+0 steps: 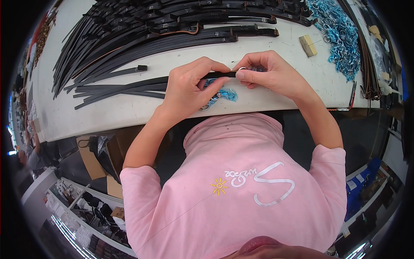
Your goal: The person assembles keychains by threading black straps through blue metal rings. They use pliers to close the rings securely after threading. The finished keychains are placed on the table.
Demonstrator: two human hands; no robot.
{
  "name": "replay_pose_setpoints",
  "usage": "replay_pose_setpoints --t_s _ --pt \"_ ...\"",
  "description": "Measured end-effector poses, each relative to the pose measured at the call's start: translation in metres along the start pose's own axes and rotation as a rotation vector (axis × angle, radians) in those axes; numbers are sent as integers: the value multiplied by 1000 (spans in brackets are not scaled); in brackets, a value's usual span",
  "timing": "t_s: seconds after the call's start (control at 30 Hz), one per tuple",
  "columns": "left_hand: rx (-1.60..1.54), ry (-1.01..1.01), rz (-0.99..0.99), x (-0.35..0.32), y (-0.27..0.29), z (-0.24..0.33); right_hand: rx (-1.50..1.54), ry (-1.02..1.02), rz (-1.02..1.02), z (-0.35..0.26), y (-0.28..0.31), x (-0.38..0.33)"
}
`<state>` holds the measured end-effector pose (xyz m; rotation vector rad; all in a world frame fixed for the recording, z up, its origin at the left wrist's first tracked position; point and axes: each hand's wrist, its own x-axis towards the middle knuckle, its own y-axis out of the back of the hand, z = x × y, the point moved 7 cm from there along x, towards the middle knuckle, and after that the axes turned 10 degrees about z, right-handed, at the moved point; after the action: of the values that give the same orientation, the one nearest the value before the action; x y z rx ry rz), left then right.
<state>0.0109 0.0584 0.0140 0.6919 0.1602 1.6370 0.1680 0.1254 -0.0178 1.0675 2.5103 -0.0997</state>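
My left hand (189, 86) pinches a black leather strap (217, 74) near its end, above the front edge of the white table (129, 110). My right hand (269, 73) holds the strap's tip together with a small metal ring (242, 68) at my fingertips. The strap's long tail (125, 86) trails left across the table. Under my hands lies a small bunch of metal rings wrapped in blue (222, 95), partly hidden by my left hand.
A big pile of black straps (164, 30) fills the far part of the table. A heap of blue-wrapped rings (340, 34) lies far right, with a small yellowish block (308, 45) beside it. Cardboard boxes (92, 162) sit under the table at left.
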Motion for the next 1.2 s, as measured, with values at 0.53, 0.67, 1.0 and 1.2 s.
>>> replay_pose_setpoints --t_s 0.53,0.67,1.0,1.2 --pt "-204 491 -538 13 -5 -26 -49 -40 29 3 1 6" --pt "-272 545 -521 12 -6 -27 -58 -37 17 2 2 7" --pt "-324 604 -462 12 -18 -29 -80 -21 -14 4 1 6" --pt "-361 617 -440 13 -16 -35 -41 -54 -25 2 0 6"
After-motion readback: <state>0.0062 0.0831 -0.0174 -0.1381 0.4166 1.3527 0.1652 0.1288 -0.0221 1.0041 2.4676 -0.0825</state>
